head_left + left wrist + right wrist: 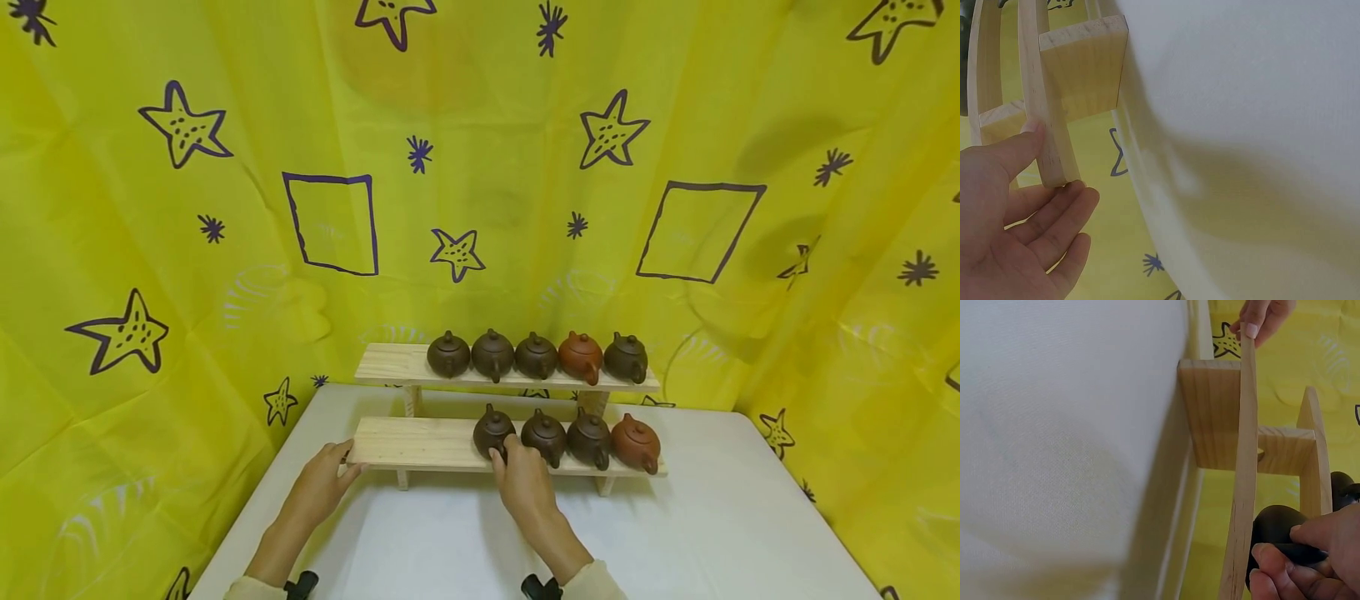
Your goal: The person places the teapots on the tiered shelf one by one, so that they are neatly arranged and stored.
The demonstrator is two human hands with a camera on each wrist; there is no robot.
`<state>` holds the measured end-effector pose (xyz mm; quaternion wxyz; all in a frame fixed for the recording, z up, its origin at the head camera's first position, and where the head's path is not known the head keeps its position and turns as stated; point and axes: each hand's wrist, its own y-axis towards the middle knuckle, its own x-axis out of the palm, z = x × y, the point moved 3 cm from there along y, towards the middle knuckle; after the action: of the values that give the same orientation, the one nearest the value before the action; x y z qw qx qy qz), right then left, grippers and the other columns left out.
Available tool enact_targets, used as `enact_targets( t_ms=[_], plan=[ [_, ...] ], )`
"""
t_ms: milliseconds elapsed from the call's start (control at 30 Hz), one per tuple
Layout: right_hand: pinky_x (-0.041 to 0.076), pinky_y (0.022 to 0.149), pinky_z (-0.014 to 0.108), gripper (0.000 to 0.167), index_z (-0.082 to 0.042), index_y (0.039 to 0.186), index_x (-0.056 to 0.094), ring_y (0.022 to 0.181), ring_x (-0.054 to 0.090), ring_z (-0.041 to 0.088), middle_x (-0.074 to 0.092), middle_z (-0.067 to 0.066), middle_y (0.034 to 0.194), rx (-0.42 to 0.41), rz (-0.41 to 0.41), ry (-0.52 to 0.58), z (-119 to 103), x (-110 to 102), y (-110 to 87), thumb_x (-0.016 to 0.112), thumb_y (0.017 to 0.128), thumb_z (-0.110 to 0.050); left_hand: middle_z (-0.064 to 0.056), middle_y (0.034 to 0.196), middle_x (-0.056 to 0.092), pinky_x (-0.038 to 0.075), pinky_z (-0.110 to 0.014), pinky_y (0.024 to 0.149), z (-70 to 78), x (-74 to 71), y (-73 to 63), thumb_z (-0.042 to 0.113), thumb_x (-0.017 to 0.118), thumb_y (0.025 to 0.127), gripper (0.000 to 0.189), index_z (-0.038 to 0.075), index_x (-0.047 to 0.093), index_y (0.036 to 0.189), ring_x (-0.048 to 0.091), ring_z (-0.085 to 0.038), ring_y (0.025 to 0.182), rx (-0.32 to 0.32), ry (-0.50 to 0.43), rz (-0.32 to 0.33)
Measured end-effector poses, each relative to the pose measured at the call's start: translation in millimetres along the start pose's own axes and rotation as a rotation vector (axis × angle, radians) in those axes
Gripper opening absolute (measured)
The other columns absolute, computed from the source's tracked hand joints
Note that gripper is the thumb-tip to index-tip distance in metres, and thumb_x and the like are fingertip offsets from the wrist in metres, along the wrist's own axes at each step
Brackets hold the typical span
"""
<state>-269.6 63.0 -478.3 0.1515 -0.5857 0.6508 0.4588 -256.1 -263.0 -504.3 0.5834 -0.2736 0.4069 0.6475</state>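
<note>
A two-tier wooden stand bears small clay teapots. My right hand pinches the handle of the leftmost dark brown teapot on the lower tier. In the right wrist view, thumb and fingers close round that handle, and the dark body sits right at the board. At the lower tier's left end, my left hand holds the board's corner, thumb on the front edge and fingertips at the end. To the right of the held teapot stand two dark teapots and a reddish-brown teapot.
Several dark teapots and one reddish-brown teapot line the upper tier. Below the stand spreads a white-covered table. A yellow curtain with star drawings hangs behind and at both sides.
</note>
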Motion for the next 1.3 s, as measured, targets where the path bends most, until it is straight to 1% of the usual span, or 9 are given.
enact_targets(
  t_ms=[200,400,600,733,833,1000,1067,1200,1300],
  plan=[
    [0.041,0.044,0.028,0.023,-0.004,0.086,0.061,0.051,0.056,0.014,0.062,0.007,0.063,0.029,-0.013,0.012,-1,1,1.9,0.074,0.1,-0.017,-0.024,0.123,0.066,0.054,-0.059,0.099,0.0,-0.2,-0.8,0.021,0.072,0.102,0.058,-0.013,0.054,0.144,0.067,-0.043,0.117,-0.002,-0.002,0.0],
    [0.037,0.042,0.026,0.029,-0.008,0.08,0.056,0.048,0.051,0.012,0.055,0.002,0.058,0.044,-0.014,0.025,0,2,4.3,0.074,0.1,-0.019,-0.025,0.124,0.067,0.054,-0.059,0.099,-0.3,-1.2,-1.6,0.021,0.073,0.101,0.058,-0.013,0.054,0.144,0.067,-0.042,0.117,0.005,0.001,0.013],
    [0.035,0.043,0.025,0.034,-0.01,0.077,0.053,0.047,0.046,0.011,0.046,-0.003,0.056,0.075,-0.056,0.09,2,2,3.4,0.076,0.098,-0.023,-0.024,0.123,0.067,0.055,-0.059,0.097,-1.9,-1.5,-1.8,0.021,0.073,0.101,0.058,-0.012,0.055,0.144,0.067,-0.042,0.114,0.0,0.002,0.005],
    [0.038,0.045,0.025,0.033,-0.009,0.08,0.056,0.05,0.047,0.011,0.051,-0.002,0.06,0.093,-0.093,0.117,6,1,-1.3,0.079,0.096,-0.026,-0.024,0.122,0.067,0.055,-0.059,0.096,-3.2,-2.0,-2.3,0.022,0.073,0.101,0.058,-0.013,0.054,0.145,0.068,-0.042,0.114,-0.002,0.005,0.004],
    [0.04,0.045,0.026,0.033,-0.007,0.081,0.059,0.05,0.048,0.011,0.057,0.0,0.061,0.082,-0.12,0.122,10,-5,-6.9,0.08,0.095,-0.029,-0.025,0.123,0.066,0.055,-0.059,0.097,-3.1,-2.1,-3.1,0.022,0.072,0.102,0.059,-0.013,0.054,0.145,0.067,-0.042,0.115,-0.002,0.002,0.004],
    [0.044,0.05,0.025,0.032,-0.011,0.082,0.064,0.055,0.051,0.007,0.063,-0.003,0.066,0.044,-0.197,0.118,18,-21,-18.9,0.076,0.098,-0.036,-0.028,0.127,0.064,0.054,-0.06,0.101,-2.6,-1.3,-5.0,0.022,0.071,0.103,0.06,-0.014,0.051,0.147,0.065,-0.046,0.12,-0.008,-0.012,0.001],
    [0.047,0.054,0.024,0.028,-0.014,0.083,0.065,0.059,0.054,0.006,0.065,-0.006,0.07,0.034,-0.204,0.111,23,-31,-23.0,0.075,0.1,-0.034,-0.031,0.13,0.062,0.052,-0.062,0.103,-1.5,-0.7,-5.4,0.023,0.071,0.103,0.062,-0.015,0.049,0.148,0.063,-0.048,0.123,-0.007,-0.021,0.003],
    [0.052,0.063,0.025,0.02,-0.02,0.082,0.067,0.068,0.059,0.003,0.065,-0.011,0.075,0.025,-0.166,0.064,35,-56,-28.8,0.076,0.099,-0.026,-0.034,0.14,0.055,0.049,-0.064,0.107,0.1,0.0,-8.2,0.026,0.07,0.104,0.066,-0.014,0.045,0.151,0.058,-0.052,0.129,-0.004,-0.032,0.009],
    [0.055,0.07,0.03,0.018,-0.023,0.082,0.067,0.077,0.061,0.006,0.064,-0.012,0.08,0.016,-0.111,-0.001,49,-76,-33.2,0.079,0.096,-0.021,-0.035,0.145,0.049,0.048,-0.066,0.107,2.0,-2.3,-12.5,0.029,0.071,0.103,0.07,-0.013,0.044,0.152,0.054,-0.054,0.132,0.005,-0.033,0.035]
  ],
)
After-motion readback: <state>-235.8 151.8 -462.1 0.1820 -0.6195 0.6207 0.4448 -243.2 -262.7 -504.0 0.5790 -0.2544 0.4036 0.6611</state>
